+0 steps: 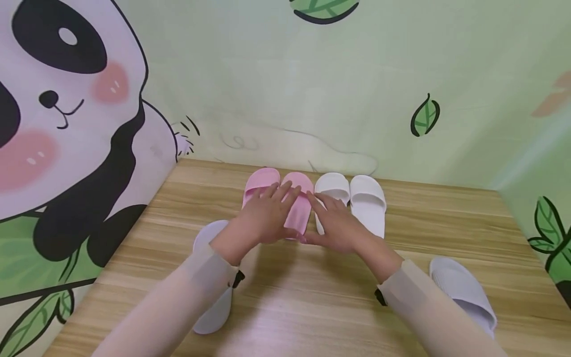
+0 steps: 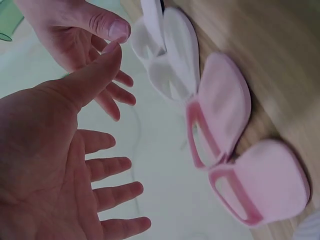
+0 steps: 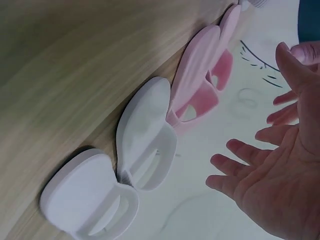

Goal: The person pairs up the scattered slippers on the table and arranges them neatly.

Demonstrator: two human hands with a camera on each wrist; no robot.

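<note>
A pink pair of slide slippers stands side by side at the wall, the left one (image 1: 263, 177) and the right one (image 1: 300, 213). Right of it is a white pair, its left slipper (image 1: 332, 183) near the pink ones and its right slipper (image 1: 369, 218) beyond. My left hand (image 1: 269, 213) hovers over the pink pair with fingers spread. Over the white pair's left slipper is my right hand (image 1: 336, 225), its fingers also extended. The thumbs meet at their tips in the head view. In both wrist views the palms hold nothing, and the slippers lie apart from the fingers.
A pale slipper (image 1: 211, 317) lies partly hidden under the left forearm. At the right, a light grey slipper (image 1: 464, 287) rests on the wood-grain floor (image 1: 303, 317). Walls with a panda (image 1: 85, 99) and leaf drawings enclose the floor at the back and sides.
</note>
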